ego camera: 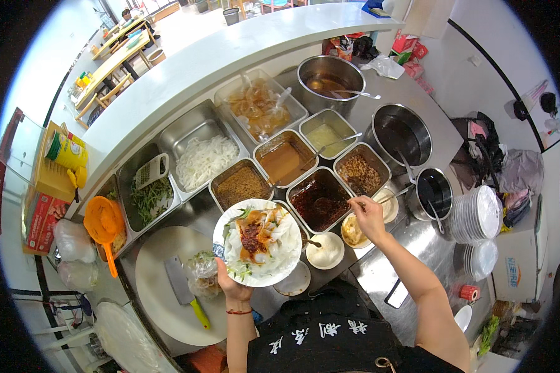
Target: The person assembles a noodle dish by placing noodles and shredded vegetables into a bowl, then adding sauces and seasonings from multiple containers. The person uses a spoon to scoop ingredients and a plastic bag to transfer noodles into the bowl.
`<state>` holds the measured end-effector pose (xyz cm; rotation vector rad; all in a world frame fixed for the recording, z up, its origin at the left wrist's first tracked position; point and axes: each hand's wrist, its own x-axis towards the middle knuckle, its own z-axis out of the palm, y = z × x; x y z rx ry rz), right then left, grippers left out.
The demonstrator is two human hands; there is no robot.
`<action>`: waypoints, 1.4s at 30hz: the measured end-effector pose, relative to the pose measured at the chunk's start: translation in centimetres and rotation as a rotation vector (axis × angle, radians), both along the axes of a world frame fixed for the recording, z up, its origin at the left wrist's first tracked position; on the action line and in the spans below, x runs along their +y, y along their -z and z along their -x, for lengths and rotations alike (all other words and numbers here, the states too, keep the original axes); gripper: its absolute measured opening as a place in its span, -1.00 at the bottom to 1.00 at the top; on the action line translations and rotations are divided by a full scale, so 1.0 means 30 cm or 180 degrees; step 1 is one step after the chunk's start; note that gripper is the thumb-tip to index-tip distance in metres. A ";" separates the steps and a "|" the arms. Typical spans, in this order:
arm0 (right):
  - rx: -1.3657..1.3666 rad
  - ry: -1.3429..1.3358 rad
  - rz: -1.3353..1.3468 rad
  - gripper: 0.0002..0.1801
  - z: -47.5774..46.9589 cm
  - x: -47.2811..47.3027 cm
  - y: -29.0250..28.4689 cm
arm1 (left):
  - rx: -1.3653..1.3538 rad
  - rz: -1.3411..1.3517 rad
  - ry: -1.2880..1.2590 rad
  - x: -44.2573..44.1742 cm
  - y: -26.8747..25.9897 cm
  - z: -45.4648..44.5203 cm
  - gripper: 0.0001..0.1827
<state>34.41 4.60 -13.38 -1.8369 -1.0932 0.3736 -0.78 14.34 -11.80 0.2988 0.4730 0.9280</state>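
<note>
My left hand (pixel 235 282) holds a white plate (pixel 282 270) from below at its near left rim. Broad white noodles (pixel 273 242) fill it, with shredded green vegetable, brown sauce and a dark red chili patch on top. At the right, my right hand (pixel 368 217) pinches the thin handle of a utensil, probably a spoon, at the edge of a steel pan of dark red chili oil (pixel 319 198). The utensil's far end cannot be made out in the oil. Beside that hand are a bowl of pale yellowish paste (pixel 353 231) and a bowl of white seasoning (pixel 325 250).
Steel pans hold brown powder (pixel 242 184), brown sauce (pixel 284 156), chopped seasoning (pixel 360 170) and white noodles (pixel 207 156). A cleaver (pixel 179 279) lies on the round cutting board (pixel 154 261). Steel pots (pixel 401 135), stacked plates (pixel 476 214) and a phone (pixel 398 293) are rightward. A person sits beyond the counter (pixel 191 51).
</note>
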 end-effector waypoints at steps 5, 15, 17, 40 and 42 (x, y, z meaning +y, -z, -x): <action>-0.0378 -0.0179 -0.0059 -0.91 -0.001 0.012 -0.013 | 0.0019 -0.0011 -0.0037 -0.001 0.004 -0.001 -0.26; -0.0707 -0.0450 0.0073 -0.93 -0.010 0.029 -0.004 | -0.0091 -0.0030 0.0062 -0.001 -0.002 -0.004 -0.25; -0.0773 -0.0487 0.0090 -0.93 -0.009 0.029 -0.009 | -0.0091 -0.0053 0.0082 -0.001 0.003 -0.002 -0.24; 0.0734 0.0033 -0.0187 -0.83 0.031 0.063 -0.417 | -0.0274 -0.0085 0.0166 0.013 -0.002 -0.048 -0.25; 0.0758 -0.0115 -0.0335 -0.82 0.055 0.069 -0.514 | -0.0361 0.0161 0.0210 0.015 0.007 -0.073 -0.28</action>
